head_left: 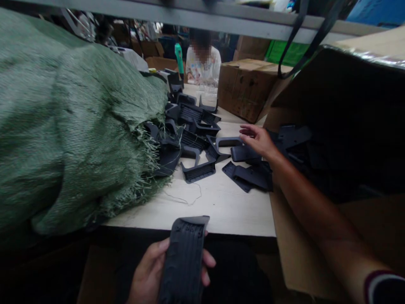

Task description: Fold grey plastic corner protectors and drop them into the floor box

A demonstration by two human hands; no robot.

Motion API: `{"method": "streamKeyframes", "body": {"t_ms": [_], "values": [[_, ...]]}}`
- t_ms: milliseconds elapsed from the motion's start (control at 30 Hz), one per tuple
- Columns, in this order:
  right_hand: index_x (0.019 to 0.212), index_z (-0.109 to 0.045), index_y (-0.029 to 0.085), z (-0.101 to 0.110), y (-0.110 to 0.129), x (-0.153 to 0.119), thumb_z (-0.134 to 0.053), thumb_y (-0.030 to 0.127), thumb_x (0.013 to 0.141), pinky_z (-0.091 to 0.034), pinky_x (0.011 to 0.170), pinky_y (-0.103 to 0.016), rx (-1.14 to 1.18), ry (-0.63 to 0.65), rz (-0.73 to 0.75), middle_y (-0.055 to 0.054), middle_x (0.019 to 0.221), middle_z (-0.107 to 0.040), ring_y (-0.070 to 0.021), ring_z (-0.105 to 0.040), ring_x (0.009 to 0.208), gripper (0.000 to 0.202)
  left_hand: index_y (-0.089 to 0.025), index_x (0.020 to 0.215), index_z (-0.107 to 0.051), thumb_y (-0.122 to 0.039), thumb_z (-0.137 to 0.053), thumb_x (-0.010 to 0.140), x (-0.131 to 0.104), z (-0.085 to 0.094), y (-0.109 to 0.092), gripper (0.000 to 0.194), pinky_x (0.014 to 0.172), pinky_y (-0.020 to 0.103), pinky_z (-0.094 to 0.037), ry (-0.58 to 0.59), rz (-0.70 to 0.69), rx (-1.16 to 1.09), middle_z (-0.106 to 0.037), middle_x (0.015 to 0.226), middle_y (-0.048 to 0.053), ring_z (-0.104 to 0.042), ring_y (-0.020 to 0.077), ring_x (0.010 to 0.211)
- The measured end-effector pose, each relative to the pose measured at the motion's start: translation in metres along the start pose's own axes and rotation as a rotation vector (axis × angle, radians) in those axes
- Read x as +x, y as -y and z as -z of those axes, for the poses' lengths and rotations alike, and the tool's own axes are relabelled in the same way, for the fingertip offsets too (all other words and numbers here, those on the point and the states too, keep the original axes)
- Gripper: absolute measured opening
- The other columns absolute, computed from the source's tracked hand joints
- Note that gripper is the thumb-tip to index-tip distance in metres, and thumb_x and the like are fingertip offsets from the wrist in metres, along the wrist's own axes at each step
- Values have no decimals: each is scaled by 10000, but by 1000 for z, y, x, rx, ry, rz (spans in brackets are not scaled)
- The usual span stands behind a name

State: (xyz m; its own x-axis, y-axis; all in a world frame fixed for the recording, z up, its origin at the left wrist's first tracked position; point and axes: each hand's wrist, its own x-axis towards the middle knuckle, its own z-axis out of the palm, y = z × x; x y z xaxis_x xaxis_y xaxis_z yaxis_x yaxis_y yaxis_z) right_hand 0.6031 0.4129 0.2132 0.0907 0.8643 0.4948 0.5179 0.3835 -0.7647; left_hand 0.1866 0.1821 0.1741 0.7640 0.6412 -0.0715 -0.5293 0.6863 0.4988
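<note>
My left hand (152, 266) grips a black plastic part (184, 257) with ridges along its face, held up just off the table's front edge. The fingers wrap round both sides of it. Over the table to the right, my right hand (257, 140) is stretched out with its fingers apart and nothing in them. Just below it lies a dark plastic piece (245, 153); I cannot tell whether the hand touches it. Beside that are a flat dark piece (249, 176) and a dark bracket-shaped piece (199, 171).
A green woven sack (79, 126) fills the left, with more dark parts by its frayed mouth. An open carton (294, 253) holding dark parts stands right. Behind are a closed carton (247, 88) and a seated person (204, 63). A shelf beam (190, 19) crosses above.
</note>
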Motion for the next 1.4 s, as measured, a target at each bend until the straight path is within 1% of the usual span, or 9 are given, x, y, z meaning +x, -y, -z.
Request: {"method": "streamKeyframes", "body": {"t_ms": [167,300,433,600,833,967,1133,1267,1400], "values": [[1467,-671,270,31,20,-79,-831,502,839,-591,1020,-509,-351,288,-126,-111,1396,-721,-335,-732,1130,688,-98,1399,-723,-519,-398,1085,-5,15,-12,618,728,342,-652,41,26,-116,-800,1129,221,-802,296,920],[1484,-668,266,35,12,-119,-854,538,813,-543,1092,-519,-610,512,-165,-124,1464,-684,-382,-678,1267,747,-114,1434,-700,-587,-425,1067,9,30,-4,658,802,388,-656,96,-16,-123,-797,1147,216,-795,313,979],[1417,-716,244,24,-5,-132,-846,455,809,-510,1128,-542,-604,458,-146,-125,1409,-718,-376,-680,1271,656,-109,1516,-618,-745,-338,1034,23,34,9,846,940,483,-620,112,-63,-129,-770,1219,252,-770,356,1090],[1405,-718,300,7,-15,-134,-881,504,768,-546,1070,-539,-509,417,-68,-93,1331,-745,-362,-699,1215,689,-99,1488,-620,-818,-278,1002,33,33,20,934,998,574,-590,105,-122,-203,-754,1265,264,-747,385,1160],[1465,-671,310,-17,27,-152,-855,673,791,-573,955,-561,-525,126,92,-162,1296,-684,-413,-695,1105,787,-90,1279,-737,-857,-425,943,37,39,32,894,1082,623,-522,-57,-246,-156,-715,1344,253,-690,404,1253],[1499,-629,331,-51,54,-182,-804,705,826,-581,974,-556,-486,271,147,-142,1286,-670,-395,-681,1118,790,-87,1268,-748,-807,-661,862,37,40,33,831,1132,627,-489,-150,-370,-32,-707,1361,238,-653,422,1307],[1533,-598,316,-88,48,-211,-757,722,851,-579,1001,-586,-588,385,76,-167,1311,-644,-418,-651,1186,809,-114,1288,-751,-688,-839,787,32,43,30,767,1139,594,-511,-224,-459,139,-729,1336,215,-701,399,1239],[1552,-576,327,-86,38,-216,-732,735,858,-573,1031,-611,-603,413,72,-166,1399,-637,-432,-644,1241,820,-143,1344,-713,-531,-926,758,26,45,27,735,1155,577,-496,-259,-487,280,-733,1337,217,-717,394,1221],[1467,-671,304,-74,34,-213,-689,621,917,-567,1039,-655,-592,464,115,-160,1420,-664,-445,-650,1258,635,-150,1374,-684,-412,-957,743,24,46,25,736,1167,588,-476,-297,-539,367,-746,1309,220,-726,397,1205]]}}
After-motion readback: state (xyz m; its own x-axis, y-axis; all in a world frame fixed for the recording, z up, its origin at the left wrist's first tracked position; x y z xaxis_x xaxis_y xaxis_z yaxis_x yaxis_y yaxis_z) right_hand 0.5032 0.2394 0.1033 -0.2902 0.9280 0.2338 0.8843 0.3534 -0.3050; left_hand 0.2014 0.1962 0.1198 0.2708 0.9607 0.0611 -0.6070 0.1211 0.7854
